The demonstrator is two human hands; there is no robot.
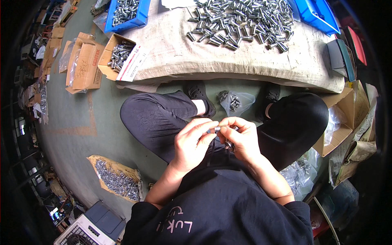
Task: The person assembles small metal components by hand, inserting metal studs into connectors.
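Above my lap, my left hand (191,143) is closed, pinching a small shiny metal cylinder (217,129) between thumb and fingertips. My right hand (243,136) meets it from the other side, its thumb and fingertips at the same piece. Several more small metal parts (230,145) are tucked in the curled fingers of my right hand. Their exact shape is partly hidden by the fingers. On the cloth-covered table (196,61) in front lies a spread heap of short, headed metal pins (241,26).
A blue bin (109,24) and an open carton (107,65), both holding metal parts, stand at the table's left. Another blue bin (312,18) is at the right. A plastic bag of parts (241,102) lies between my feet; a tray of small parts (118,179) sits on the floor left.
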